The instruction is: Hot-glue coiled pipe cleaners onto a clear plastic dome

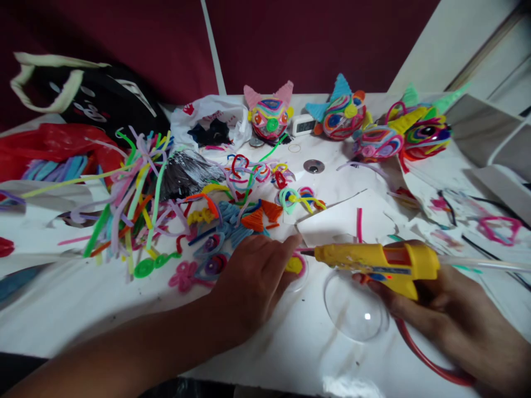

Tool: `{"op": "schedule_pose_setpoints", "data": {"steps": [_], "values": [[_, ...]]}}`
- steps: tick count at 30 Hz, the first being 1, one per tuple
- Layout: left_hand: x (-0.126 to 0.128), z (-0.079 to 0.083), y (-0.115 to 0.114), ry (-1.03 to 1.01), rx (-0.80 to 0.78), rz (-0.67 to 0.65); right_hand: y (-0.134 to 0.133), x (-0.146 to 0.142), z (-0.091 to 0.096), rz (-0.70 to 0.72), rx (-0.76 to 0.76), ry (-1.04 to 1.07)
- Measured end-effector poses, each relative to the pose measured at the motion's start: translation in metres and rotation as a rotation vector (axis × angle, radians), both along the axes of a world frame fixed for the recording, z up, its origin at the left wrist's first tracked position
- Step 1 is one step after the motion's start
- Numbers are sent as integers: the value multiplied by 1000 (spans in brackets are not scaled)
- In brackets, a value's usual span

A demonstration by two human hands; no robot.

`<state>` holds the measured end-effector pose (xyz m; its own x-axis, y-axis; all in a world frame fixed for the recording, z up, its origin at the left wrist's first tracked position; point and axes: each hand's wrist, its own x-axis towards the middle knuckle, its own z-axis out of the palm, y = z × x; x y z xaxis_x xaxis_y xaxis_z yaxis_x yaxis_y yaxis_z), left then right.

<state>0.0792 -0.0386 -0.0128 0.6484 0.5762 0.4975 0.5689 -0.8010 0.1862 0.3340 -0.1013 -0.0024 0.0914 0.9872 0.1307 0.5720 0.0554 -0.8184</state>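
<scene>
My right hand [448,315] grips a yellow hot glue gun [381,264] with its nozzle pointing left. The nozzle tip reaches a small round pink and yellow pipe-cleaner coil [295,265] that my left hand [253,282] pinches against the white table, fingers curled over it. A clear plastic dome [354,309] lies under the glue gun, just in front of my right hand. A red cord [423,359] runs from the gun along the table edge.
A heap of loose coloured pipe cleaners [133,199] and shaped pieces [249,210] covers the left and middle. Several finished pipe-cleaner animal heads [269,113] stand at the back beside a small digital clock [303,126]. A black bag [87,99] and red plastic [50,146] lie far left.
</scene>
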Motion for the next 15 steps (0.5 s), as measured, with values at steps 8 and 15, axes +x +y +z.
{"op": "schedule_pose_setpoints", "data": {"steps": [8, 15], "values": [[0, 1, -1, -8, 1, 7, -10, 13, -18, 86, -152, -33], [1, 2, -1, -8, -12, 4, -5, 7, -12, 170, -138, -43]]}}
